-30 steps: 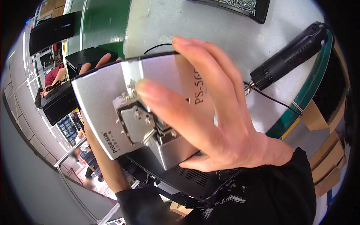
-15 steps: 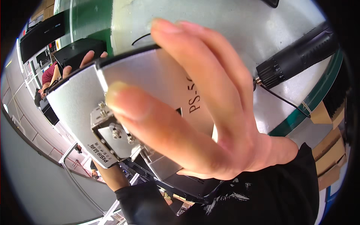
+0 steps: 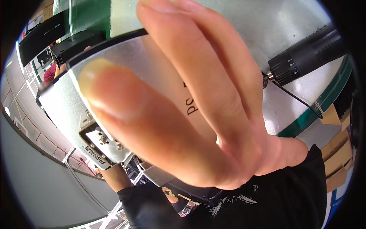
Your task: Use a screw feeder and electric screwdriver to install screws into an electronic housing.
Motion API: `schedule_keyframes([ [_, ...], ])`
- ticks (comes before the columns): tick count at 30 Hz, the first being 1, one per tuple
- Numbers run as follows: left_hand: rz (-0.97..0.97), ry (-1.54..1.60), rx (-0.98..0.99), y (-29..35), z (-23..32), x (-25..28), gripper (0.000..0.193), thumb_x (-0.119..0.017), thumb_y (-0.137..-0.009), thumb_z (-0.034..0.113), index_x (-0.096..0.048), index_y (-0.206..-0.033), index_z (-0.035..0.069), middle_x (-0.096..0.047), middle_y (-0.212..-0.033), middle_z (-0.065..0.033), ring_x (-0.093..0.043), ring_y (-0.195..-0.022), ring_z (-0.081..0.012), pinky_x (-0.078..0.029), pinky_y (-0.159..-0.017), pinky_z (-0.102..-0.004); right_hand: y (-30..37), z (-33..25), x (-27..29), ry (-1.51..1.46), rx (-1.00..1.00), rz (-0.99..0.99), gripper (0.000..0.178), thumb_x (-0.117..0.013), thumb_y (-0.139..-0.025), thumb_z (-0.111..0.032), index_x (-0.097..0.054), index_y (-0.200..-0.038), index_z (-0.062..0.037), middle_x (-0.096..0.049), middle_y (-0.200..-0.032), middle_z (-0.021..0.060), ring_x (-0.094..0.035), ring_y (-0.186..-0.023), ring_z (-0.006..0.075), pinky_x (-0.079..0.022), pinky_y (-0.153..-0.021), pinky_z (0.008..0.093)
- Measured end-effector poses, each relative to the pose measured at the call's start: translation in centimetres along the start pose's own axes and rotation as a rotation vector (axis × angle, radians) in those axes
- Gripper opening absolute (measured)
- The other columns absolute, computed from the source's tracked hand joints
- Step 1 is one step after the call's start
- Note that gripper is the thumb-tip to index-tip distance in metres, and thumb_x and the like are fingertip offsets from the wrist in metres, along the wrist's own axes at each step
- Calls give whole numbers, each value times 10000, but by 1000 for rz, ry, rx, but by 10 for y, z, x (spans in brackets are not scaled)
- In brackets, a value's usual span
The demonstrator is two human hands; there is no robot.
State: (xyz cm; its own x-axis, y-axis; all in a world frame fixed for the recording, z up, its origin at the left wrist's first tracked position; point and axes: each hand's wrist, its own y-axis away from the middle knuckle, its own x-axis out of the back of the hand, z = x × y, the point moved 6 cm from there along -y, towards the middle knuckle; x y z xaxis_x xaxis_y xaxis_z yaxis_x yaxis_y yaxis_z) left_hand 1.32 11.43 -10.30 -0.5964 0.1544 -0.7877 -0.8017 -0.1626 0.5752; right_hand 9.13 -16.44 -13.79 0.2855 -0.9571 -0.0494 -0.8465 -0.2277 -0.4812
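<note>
A silver metal box-like device [image 3: 57, 107] with a black rim is tilted up toward me, held off the bench. Screws and a small metal bracket [image 3: 101, 139] show on its face. My left hand [image 3: 63, 68] is mostly hidden behind the device; only fingertips show at its upper left rim, while my left wrist [image 3: 116, 178] comes up below it. My right hand [image 3: 213, 129] spreads across the front of the device, very close to view. Its blurred thumb points left and its long fingers stretch past the upper rim. Whether it presses on the metal I cannot tell.
A black cylindrical electric screwdriver [image 3: 305, 57] with a dial lies at the right, its cable [image 3: 297, 101] running along the bench edge. The bench top [image 3: 282, 23] is pale with a green border. Cardboard boxes [image 3: 337, 160] stand at lower right. Another person in red [image 3: 49, 72] is at far left.
The device and my right hand have shifted up and left and look larger. The right thumb covers more of the bracket. Fewer left fingertips show over the rim.
</note>
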Motion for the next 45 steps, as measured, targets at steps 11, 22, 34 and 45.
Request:
schedule_keyframes([
  [11, -2, 1347, 402, -2, -37, -10, 687, -169, -976, 637, -148, -1548, 256, -130, -1625, -26, -191, -1466, -294, -213, -1211, -474, 1, 3, -3, -3, -31, -12, 681, -823, -696, -206, -545, -1292, -25, -441, -1328, 332, -489, -1185, 456, -459, -975, 494],
  [22, 134, -73, -10, -1, -31, -22, 763, -155, -934, 710, -121, -1549, 261, -118, -1626, -27, -141, -1478, -293, -109, -1229, -501, 2, 6, 0, -11, -67, -19, 713, -829, -687, -220, -530, -1302, -16, -426, -1339, 334, -477, -1198, 458, -450, -983, 497],
  [34, 190, -153, -28, -4, -31, -19, 737, -186, -936, 685, -160, -1528, 247, -157, -1601, -45, -177, -1456, -304, -145, -1207, -503, 2, 8, 1, -5, -94, -47, 748, -835, -677, -235, -514, -1313, -7, -410, -1351, 337, -464, -1212, 461, -441, -992, 499],
  [45, 206, -225, -51, -7, -30, -20, 713, -213, -938, 662, -196, -1508, 234, -192, -1578, -62, -210, -1435, -315, -178, -1186, -504, -4, 7, 4, 10, -85, -72, 781, -841, -667, -248, -499, -1323, 1, -395, -1361, 339, -452, -1225, 463, -433, -1001, 502],
])
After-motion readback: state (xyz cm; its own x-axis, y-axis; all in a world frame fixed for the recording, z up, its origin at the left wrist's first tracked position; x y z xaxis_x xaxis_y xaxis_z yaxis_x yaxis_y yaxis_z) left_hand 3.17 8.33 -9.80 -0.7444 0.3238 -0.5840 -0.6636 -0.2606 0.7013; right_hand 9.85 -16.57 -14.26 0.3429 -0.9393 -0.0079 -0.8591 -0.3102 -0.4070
